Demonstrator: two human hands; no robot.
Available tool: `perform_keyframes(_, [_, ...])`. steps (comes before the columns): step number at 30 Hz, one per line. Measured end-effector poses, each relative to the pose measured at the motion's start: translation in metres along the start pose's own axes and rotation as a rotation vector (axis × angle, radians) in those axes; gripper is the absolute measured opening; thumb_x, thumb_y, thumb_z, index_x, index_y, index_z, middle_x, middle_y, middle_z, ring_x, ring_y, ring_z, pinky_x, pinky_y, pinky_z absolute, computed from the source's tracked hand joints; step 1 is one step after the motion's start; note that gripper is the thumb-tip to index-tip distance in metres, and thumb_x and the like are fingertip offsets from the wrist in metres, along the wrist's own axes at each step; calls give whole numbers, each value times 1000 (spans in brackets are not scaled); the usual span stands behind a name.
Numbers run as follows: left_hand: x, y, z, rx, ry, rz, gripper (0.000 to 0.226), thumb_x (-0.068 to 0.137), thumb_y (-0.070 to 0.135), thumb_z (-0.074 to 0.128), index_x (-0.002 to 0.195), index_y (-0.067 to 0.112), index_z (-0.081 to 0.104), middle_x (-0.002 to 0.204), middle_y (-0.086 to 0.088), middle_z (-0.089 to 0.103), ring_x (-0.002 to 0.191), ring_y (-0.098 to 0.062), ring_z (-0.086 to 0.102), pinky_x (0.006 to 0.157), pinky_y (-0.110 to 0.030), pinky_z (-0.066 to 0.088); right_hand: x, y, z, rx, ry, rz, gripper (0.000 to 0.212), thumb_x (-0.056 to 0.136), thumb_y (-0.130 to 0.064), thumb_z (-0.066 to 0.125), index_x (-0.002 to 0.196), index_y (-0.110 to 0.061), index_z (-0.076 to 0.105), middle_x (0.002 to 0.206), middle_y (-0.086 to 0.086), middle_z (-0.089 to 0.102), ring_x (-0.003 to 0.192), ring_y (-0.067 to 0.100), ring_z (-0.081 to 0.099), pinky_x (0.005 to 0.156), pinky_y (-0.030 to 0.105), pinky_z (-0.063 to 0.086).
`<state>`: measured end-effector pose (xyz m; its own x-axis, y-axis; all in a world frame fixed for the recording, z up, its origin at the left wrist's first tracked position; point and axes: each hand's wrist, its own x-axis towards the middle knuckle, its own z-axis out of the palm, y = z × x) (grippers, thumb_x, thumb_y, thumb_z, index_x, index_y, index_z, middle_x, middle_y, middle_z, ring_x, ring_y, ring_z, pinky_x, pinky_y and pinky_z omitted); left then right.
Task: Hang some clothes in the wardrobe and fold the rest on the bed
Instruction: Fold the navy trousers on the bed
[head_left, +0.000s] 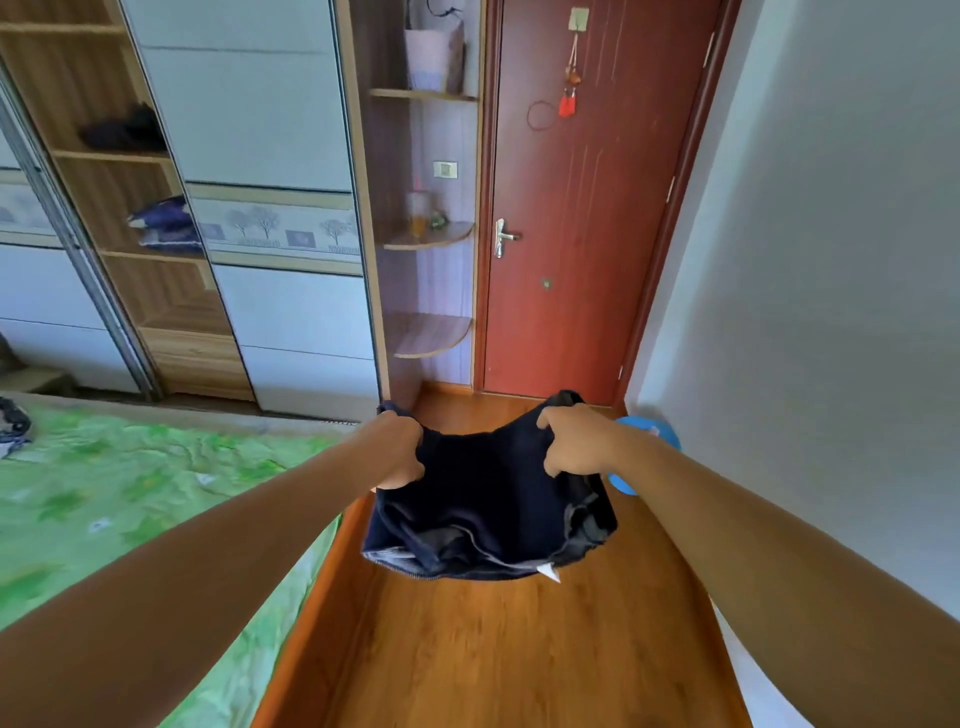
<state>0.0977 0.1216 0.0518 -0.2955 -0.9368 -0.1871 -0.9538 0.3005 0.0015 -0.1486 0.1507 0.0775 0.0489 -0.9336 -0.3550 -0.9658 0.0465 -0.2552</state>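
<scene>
Fingers (410, 447) of both hands bunch the dark garment's (488, 499) top edge, cloth hanging below

1. The dark garment (488, 499) hung bunched at 6 o'clock of the frame centre. Its type could not be told. The white tag (550, 572) at its lower hem was too small to read.
2. The fingertips of the left hand (400, 449) and the right hand (574, 441) were buried in the fabric folds.
3. The blue round object (665, 431), at 3 o'clock of the right hand, was largely covered by the wrist. Its identity was unclear.
4. The bed (104, 493) was cut off by the left and bottom edges.
5. A grey-and-black item (11, 423) on the bed, at 9 o'clock, was cut by the left edge and could not be identified.
6. The small objects (423, 215) on the corner shelf (431, 239) at 12 o'clock were too blurred to name.
</scene>
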Motion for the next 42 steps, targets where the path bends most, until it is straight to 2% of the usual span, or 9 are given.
perform_keyframes(8, [156, -48, -16, -98, 1, -182, 25, 89, 30, 59, 106, 13, 66, 106, -12, 58, 89, -30, 58, 67, -30, 44, 196, 1, -63, -78, -56, -152, 68, 86, -17, 69, 147, -15, 39, 128, 13, 38, 99, 34, 62, 81, 43, 54])
perform_keyframes(11, [225, -85, -12, -116, 11, -232, 21, 90, 34, 55, 95, 16, 64, 98, -8, 55, 82, -27, 54, 60, -30, 39, 282, -12, -78, -94, -70, -199, 67, 86, -17, 70, 146, -14, 40, 124, 12, 39, 97, 33, 61, 71, 38, 49])
perform_keyframes(13, [275, -113, -10, -145, 47, -262, 21, 92, 36, 51, 85, 18, 62, 95, -8, 56, 80, -27, 57, 60, -30, 42, 345, -25, -87, -101, -77, -223, 69, 86, -18, 70, 147, -16, 39, 130, 13, 39, 98, 31, 59, 72, 37, 50])
perform_keyframes(16, [347, -160, -13, -180, 56, -285, 31, 96, 35, 46, 104, 15, 69, 109, -13, 61, 92, -30, 61, 80, -38, 55, 435, -50, -106, -105, -93, -255, 71, 86, -17, 69, 150, -17, 37, 134, 13, 39, 96, 27, 57, 73, 36, 52])
perform_keyframes(18, [388, -192, -22, -186, 56, -310, 34, 96, 35, 45, 109, 14, 69, 112, -14, 62, 94, -31, 61, 84, -40, 55, 489, -71, -121, -103, -108, -277, 72, 86, -15, 68, 151, -17, 36, 136, 13, 39, 96, 28, 59, 73, 37, 53])
perform_keyframes(25, [501, -291, -58, -180, 14, -390, 26, 90, 27, 49, 97, 14, 70, 99, -10, 62, 87, -29, 62, 79, -40, 57, 650, -139, -171, -123, -161, -366, 71, 85, -13, 68, 149, -15, 36, 137, 14, 40, 105, 31, 59, 90, 43, 55])
perform_keyframes(34, [641, -400, -53, -203, -12, -582, 22, 87, 27, 51, 92, 18, 70, 94, -7, 63, 84, -26, 63, 79, -43, 58, 861, -219, -192, -211, -188, -578, 69, 85, -15, 64, 147, -16, 33, 138, 18, 34, 91, 31, 59, 72, 39, 52])
perform_keyframes(39, [708, -443, -53, -242, 10, -755, 21, 84, 28, 55, 95, 21, 71, 93, -3, 63, 85, -23, 63, 76, -39, 57, 970, -264, -208, -260, -230, -684, 71, 83, -15, 63, 148, -18, 32, 145, 19, 27, 100, 36, 57, 88, 47, 56])
perform_keyframes(42, [731, -468, -62, -263, 17, -837, 17, 84, 26, 56, 90, 17, 69, 91, -4, 67, 85, -24, 64, 76, -40, 56, 1017, -300, -223, -302, -233, -767, 72, 84, -17, 64, 148, -20, 32, 145, 19, 30, 100, 34, 56, 86, 44, 55])
